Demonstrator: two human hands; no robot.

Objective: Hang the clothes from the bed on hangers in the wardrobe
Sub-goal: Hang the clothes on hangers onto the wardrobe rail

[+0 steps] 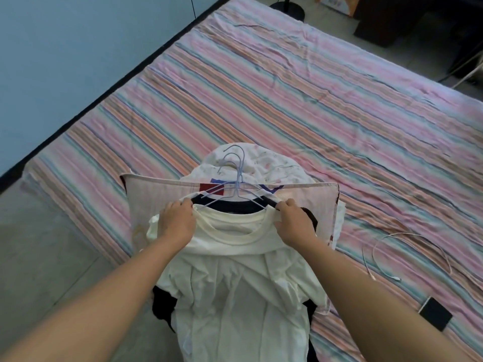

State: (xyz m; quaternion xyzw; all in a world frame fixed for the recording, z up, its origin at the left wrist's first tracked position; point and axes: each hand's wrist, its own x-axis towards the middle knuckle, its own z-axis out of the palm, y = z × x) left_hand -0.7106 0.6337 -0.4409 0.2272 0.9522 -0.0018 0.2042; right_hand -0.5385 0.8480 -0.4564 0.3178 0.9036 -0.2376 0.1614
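A cream T-shirt [235, 278] lies on top of a pile of clothes at the near edge of the bed [287, 100]. My left hand [177, 220] grips its left shoulder by the collar, and my right hand [294, 222] grips the right shoulder. Under the collar shows a dark garment [232, 207]. Several pale blue wire hangers [236, 176] lie just beyond it, their hooks pointing away from me. The pile rests on a pink striped pillow [156, 194], and a white patterned cloth [264, 163] lies behind that.
The bed has a pink, orange and green striped sheet. A white cable [376, 259] and a dark phone [435, 316] lie on it at the right. A blue wall [65, 61] runs along the left, with grey floor [39, 244] below. Dark furniture [407, 19] stands at the top right.
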